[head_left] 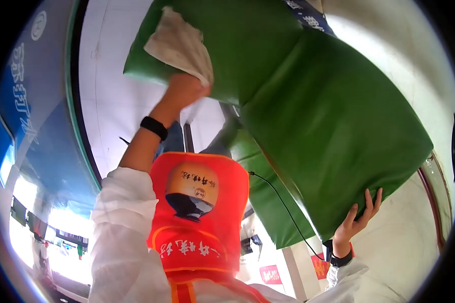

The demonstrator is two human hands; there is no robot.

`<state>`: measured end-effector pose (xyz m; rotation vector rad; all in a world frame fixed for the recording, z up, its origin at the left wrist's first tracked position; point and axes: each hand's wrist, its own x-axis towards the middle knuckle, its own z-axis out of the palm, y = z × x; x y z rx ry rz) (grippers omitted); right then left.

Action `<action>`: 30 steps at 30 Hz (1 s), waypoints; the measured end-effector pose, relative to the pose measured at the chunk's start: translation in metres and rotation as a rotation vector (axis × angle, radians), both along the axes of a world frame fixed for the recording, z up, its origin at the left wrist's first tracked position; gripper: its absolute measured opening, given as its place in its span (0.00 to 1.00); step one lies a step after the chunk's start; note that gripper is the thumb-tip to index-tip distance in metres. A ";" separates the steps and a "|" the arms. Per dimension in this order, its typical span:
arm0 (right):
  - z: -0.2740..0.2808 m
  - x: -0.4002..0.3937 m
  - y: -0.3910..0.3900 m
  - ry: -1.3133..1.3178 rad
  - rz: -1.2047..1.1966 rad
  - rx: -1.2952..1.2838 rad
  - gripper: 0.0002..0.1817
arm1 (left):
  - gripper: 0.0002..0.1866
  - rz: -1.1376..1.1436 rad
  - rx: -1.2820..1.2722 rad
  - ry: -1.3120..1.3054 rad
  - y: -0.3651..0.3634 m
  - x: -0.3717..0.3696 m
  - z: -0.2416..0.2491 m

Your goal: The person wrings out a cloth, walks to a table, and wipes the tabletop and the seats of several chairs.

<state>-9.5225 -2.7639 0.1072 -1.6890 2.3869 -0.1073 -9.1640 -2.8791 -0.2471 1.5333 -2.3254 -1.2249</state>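
My left hand [187,91], a dark band on its wrist, is closed around one end of a pale cloth [179,43]. The cloth spreads over a green, smooth-covered padded panel [212,48], near its left edge. Slight motion blur softens this hand. At the lower right, my right hand [356,222] rests against the edge of the larger green padded section [333,131], fingers stretched out and apart on its surface. A crease runs between the two green parts. Whether the right palm presses on the underside is hidden.
I wear a red apron [199,202] with a printed logo. Another green section [273,202] lies beneath, and a thin black cord [288,207] hangs across it. A blue panel with white lettering [45,131] stands at the left. Pale floor tiles [103,76] show beyond it.
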 end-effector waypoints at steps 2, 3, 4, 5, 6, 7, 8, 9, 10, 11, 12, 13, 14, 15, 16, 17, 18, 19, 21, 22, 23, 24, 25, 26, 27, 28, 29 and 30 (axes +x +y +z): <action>-0.004 0.009 -0.010 0.009 0.002 0.026 0.20 | 0.17 -0.285 0.121 0.037 0.024 -0.025 0.027; -0.005 0.013 -0.015 0.020 0.007 0.021 0.19 | 0.16 -0.419 0.237 0.024 0.025 -0.035 0.044; -0.005 0.014 -0.018 0.028 0.000 0.032 0.19 | 0.15 -0.432 0.266 0.057 0.038 -0.047 0.035; -0.001 0.013 -0.018 0.024 0.015 0.015 0.19 | 0.15 -0.440 0.246 0.054 0.047 -0.055 0.037; -0.003 0.012 -0.020 0.031 0.027 0.011 0.19 | 0.14 -0.220 0.198 0.129 0.048 -0.066 0.042; -0.005 0.010 -0.022 0.043 0.013 0.000 0.19 | 0.13 -0.003 0.147 0.203 0.044 -0.074 0.044; -0.008 0.007 -0.020 0.039 0.024 -0.001 0.19 | 0.13 0.137 0.043 0.313 0.042 -0.080 0.039; -0.009 0.005 -0.019 0.028 0.036 0.005 0.19 | 0.12 0.143 0.009 0.229 0.032 -0.082 0.031; -0.008 0.004 -0.018 0.022 0.024 0.013 0.19 | 0.11 0.149 -0.014 0.139 0.019 -0.081 0.022; -0.009 0.003 -0.018 0.023 0.008 0.007 0.19 | 0.10 0.192 -0.127 0.046 0.007 -0.083 0.008; -0.006 0.001 -0.016 0.023 -0.007 -0.001 0.19 | 0.09 0.212 -0.192 -0.004 -0.011 -0.077 0.000; -0.005 -0.003 -0.013 0.005 -0.019 -0.004 0.19 | 0.07 0.229 -0.318 -0.130 -0.034 -0.073 0.005; -0.005 -0.008 -0.010 0.009 -0.009 -0.001 0.19 | 0.07 0.090 -0.427 -0.387 -0.056 -0.064 0.009; -0.006 -0.013 -0.008 0.018 0.000 0.004 0.19 | 0.07 0.041 -0.503 -0.499 -0.073 -0.051 -0.003; -0.006 -0.017 -0.004 0.007 -0.003 -0.005 0.19 | 0.06 -0.005 -0.581 -0.607 -0.086 -0.036 -0.012; -0.005 -0.017 -0.002 0.007 -0.015 -0.011 0.19 | 0.06 -0.015 -0.590 -0.603 -0.094 -0.023 -0.012; -0.003 -0.018 -0.002 0.027 -0.004 0.001 0.18 | 0.06 0.009 -0.665 -0.600 -0.103 -0.011 -0.010; -0.001 -0.017 -0.002 0.050 0.009 0.012 0.18 | 0.05 0.037 -0.740 -0.593 -0.111 -0.007 -0.008; 0.001 -0.018 0.002 0.050 0.003 0.007 0.18 | 0.05 0.153 -0.808 -0.603 -0.118 -0.017 -0.007; 0.002 -0.018 0.003 0.044 0.007 0.009 0.18 | 0.05 0.275 -0.864 -0.619 -0.118 -0.021 -0.005; 0.003 -0.019 0.005 0.046 0.001 0.013 0.18 | 0.05 0.269 -0.862 -0.615 -0.118 -0.024 -0.003; 0.004 -0.020 0.008 0.031 -0.010 0.016 0.18 | 0.06 0.262 -0.696 -0.530 -0.116 -0.028 0.005; 0.007 -0.022 0.011 0.015 -0.015 0.019 0.18 | 0.07 0.260 -0.531 -0.448 -0.112 -0.033 0.014; 0.012 -0.023 0.012 0.019 -0.006 0.017 0.18 | 0.07 0.270 -0.530 -0.446 -0.107 -0.039 0.018; 0.014 -0.024 0.015 0.031 -0.015 0.031 0.18 | 0.08 0.241 -0.450 -0.464 -0.100 -0.045 0.017; 0.015 -0.027 0.016 0.044 -0.021 0.037 0.18 | 0.09 0.218 -0.375 -0.479 -0.095 -0.053 0.017; 0.017 -0.030 0.020 0.046 -0.002 0.022 0.18 | 0.09 0.241 -0.385 -0.480 -0.088 -0.058 0.017; 0.020 -0.034 0.027 0.051 0.007 0.037 0.18 | 0.10 0.188 -0.309 -0.486 -0.078 -0.063 0.019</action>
